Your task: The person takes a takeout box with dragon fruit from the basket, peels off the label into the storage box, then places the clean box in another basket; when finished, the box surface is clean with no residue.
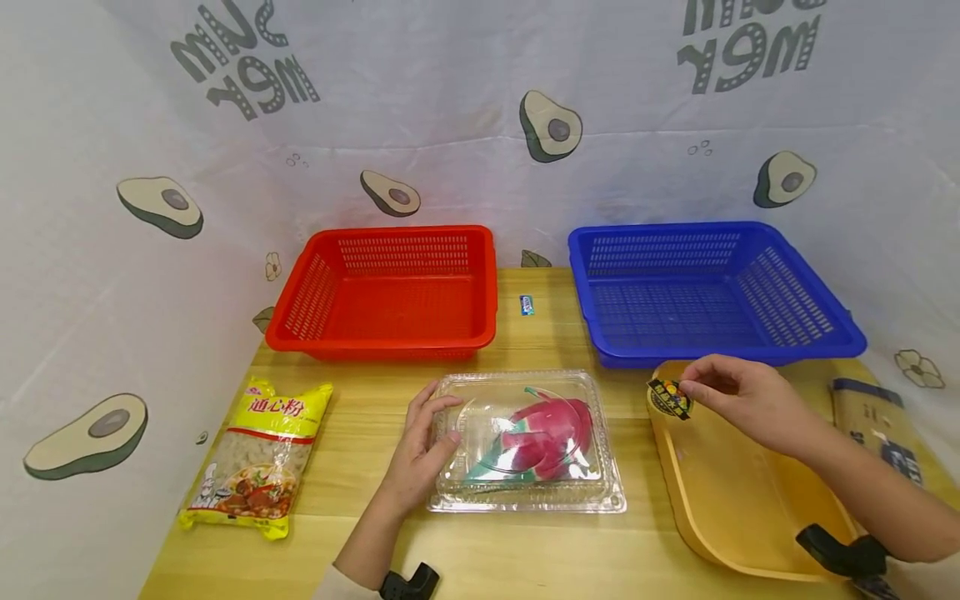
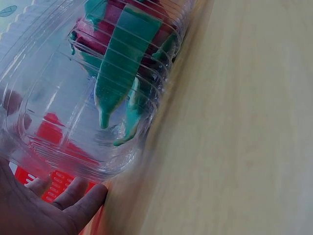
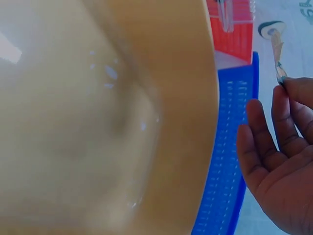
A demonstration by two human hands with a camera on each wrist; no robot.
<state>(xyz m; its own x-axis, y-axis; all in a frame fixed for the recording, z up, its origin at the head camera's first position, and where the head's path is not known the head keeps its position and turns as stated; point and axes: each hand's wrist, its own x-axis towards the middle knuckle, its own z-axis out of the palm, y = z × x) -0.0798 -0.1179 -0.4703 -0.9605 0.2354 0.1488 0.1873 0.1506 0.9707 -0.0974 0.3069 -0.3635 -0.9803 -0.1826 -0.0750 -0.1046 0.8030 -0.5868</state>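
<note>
A clear plastic clamshell box [image 1: 480, 417] lies closed on the table, with a dark pink and green thing like a dragon fruit [image 1: 551, 429] inside. At its left end my left hand [image 1: 420, 446] rests fingers and thumb against the box, fairly straight; the left wrist view shows the fingertips [image 2: 90, 200] along that end. My right hand [image 1: 753, 404] pinches a round black and gold sticker [image 1: 670, 398] with fruit pictures between thumb and forefinger, above the far left rim of the yellow tray [image 1: 675, 492]. In the right wrist view the sticker [image 3: 278, 56] appears edge-on.
A red basket [image 1: 382, 343] and a blue basket [image 1: 720, 354] stand at the back, a small blue packet [image 1: 527, 305] between them. A yellow bag of pasta [image 1: 258, 458] lies at left. Partly behind the right arm is a brown package [image 1: 873, 425]. A printed cloth hangs behind.
</note>
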